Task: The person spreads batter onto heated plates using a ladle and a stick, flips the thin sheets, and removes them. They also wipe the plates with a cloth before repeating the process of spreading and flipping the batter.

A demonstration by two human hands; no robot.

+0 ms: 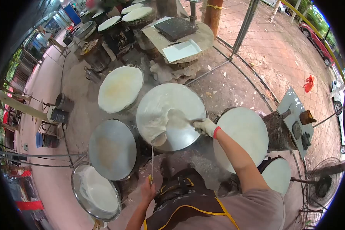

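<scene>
Right hand: a white-gloved right hand (205, 126) is stretched out over the middle griddle (188, 132); the fingers are clamped on the handle of a flat scraper (179, 117).
Scraper: its blade is laid on the griddle surface, just beside the lifted edge of a thin white sheet (157, 115).
White sheet: it is spread over the left half of the middle griddle, partly peeled and folded, with a flap hung down at the near edge.
Left hand: a bare left hand (148, 190) is held low and near, close to the apron; the fingers are closed around a thin stick (152, 163) with a yellow grip.
Stick: it is held upright, its tip raised to the near edge of the middle griddle, under the hung flap.
Near-left griddle: a bare round grey plate (113, 149) is seen just left of the middle one.
Far-left griddle: a round plate covered by a pale yellowish sheet (120, 88) is seen beyond it.
Right griddle: a round plate covered in white (245, 134) is set right of the gloved hand.
Nearest-left pan: a rimmed round pan (96, 191) with a wrinkled white sheet is seen at the near left.
Far bench: a round stone bench (203, 36) carries a dark slab (175, 27) and a white tray (182, 50).
Ground: a fan (324, 186) stands at the near right.
</scene>
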